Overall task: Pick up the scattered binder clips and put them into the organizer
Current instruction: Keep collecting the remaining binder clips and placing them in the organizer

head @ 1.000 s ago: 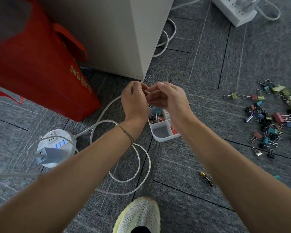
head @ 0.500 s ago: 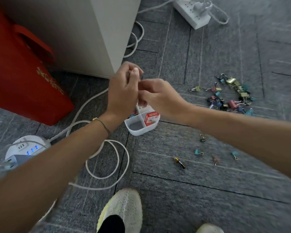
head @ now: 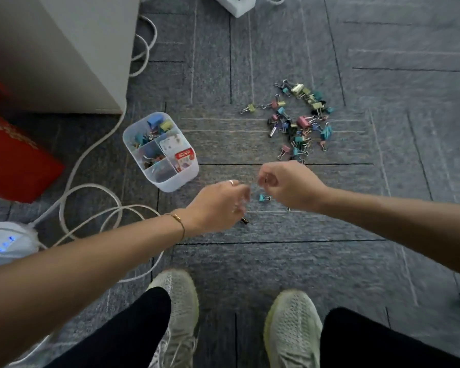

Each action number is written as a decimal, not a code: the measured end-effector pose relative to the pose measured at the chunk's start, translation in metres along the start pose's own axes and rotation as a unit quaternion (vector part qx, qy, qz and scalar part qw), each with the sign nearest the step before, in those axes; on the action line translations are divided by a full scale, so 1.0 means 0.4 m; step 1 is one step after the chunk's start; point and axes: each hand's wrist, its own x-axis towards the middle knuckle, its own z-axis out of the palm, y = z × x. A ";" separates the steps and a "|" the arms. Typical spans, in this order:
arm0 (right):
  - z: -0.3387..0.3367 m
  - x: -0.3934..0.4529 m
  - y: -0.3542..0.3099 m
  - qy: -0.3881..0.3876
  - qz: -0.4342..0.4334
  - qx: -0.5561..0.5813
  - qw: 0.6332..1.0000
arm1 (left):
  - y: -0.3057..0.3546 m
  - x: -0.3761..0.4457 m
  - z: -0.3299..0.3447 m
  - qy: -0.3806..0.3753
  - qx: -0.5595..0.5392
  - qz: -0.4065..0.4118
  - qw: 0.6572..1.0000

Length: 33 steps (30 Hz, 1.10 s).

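Both hands hang low over the grey carpet floor (head: 276, 261), close together but apart. The left hand (head: 218, 205) has its fingers curled loosely inward; whether it grips anything cannot be told. The right hand (head: 287, 184) is closed into a loose fist, contents unclear. A teal binder clip (head: 263, 198) lies between them. The clip pile (head: 298, 120) sits beyond, well right of the clear organizer (head: 170, 181).

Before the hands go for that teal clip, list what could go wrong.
1. The teal binder clip lies between the left hand and right hand; both reaching may collide.
2. The battery beside the left hand could get grabbed by mistake.
3. The white cable loops beside the organizer; a foot might snag it.
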 end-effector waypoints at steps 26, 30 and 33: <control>0.100 0.010 0.134 0.075 0.096 0.221 0.968 | 0.093 0.225 -0.153 -0.224 -0.439 -0.312 0.812; 0.041 -0.021 0.198 0.076 0.179 0.602 0.775 | 0.065 0.234 -0.010 -0.145 -0.147 -0.306 0.929; 0.025 -0.042 0.228 0.089 0.198 0.635 0.741 | 0.070 0.231 0.036 -0.073 0.101 -0.221 0.967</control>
